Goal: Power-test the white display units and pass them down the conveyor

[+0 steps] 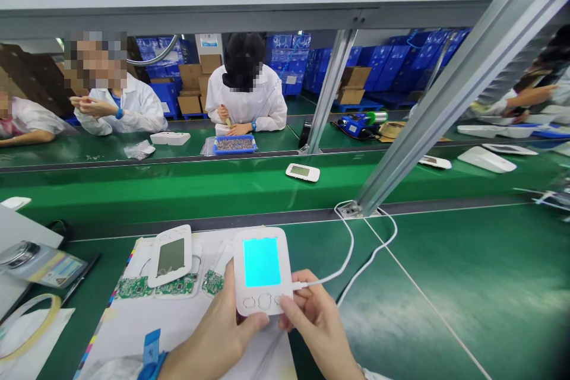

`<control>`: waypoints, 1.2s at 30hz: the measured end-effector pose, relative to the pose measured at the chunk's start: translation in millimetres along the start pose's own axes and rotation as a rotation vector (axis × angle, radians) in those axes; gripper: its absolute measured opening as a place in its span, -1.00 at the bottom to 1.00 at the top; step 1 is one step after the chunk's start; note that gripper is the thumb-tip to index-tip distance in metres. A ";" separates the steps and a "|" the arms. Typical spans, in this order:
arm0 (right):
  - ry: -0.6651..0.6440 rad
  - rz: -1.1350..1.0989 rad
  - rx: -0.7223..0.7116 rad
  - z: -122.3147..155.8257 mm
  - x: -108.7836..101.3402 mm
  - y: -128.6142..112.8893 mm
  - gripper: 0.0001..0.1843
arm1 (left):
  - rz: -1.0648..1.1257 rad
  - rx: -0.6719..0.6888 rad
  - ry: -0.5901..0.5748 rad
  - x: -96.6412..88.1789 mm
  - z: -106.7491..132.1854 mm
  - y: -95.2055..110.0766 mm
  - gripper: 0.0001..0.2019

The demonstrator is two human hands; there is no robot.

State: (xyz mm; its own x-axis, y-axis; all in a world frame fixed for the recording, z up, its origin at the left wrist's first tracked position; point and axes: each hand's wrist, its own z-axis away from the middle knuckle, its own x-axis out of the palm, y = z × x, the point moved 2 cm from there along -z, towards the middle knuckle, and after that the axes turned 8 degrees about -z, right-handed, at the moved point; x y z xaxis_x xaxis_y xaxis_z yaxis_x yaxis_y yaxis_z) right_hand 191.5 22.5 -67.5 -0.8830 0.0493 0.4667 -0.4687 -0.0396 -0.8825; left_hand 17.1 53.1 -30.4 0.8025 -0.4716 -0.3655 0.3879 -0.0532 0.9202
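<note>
A white handheld device (285, 249) with a lit cyan screen and several outlined buttons is held upright, facing me. My left hand (225, 314) grips its left side and lower edge, thumb across the bottom front. My right hand (316, 314) closes on the lower right corner, its thumb at the right-hand button. The plug of a white cable (324, 279) sits at the device's right side, against my right fingers. Behind and left, a second white device (171, 258) with a dark grey screen rests partly over green circuit boards (133, 288) on a white printed sheet (146, 332).
Beyond a metal post (414, 101) runs a green conveyor belt (214, 190) carrying a white device (303, 172). Tape roll (51, 323) and a clear, metal-capped container (48, 267) stand left. Across the belt, a co-worker (267, 95) works at a blue tray (234, 152).
</note>
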 end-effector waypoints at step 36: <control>0.110 -0.051 -0.021 -2.1 6.0 8.7 -0.48 | 0.124 0.046 -0.032 2.4 -1.8 -18.1 -0.36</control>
State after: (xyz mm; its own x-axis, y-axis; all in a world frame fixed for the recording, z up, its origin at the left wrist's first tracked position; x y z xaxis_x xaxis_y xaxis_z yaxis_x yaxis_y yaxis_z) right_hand 182.1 24.6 -72.5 -0.8492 0.1600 0.5032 -0.5117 -0.0138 -0.8591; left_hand 12.8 54.5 -48.2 0.8278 -0.5049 -0.2446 0.2650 -0.0324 0.9637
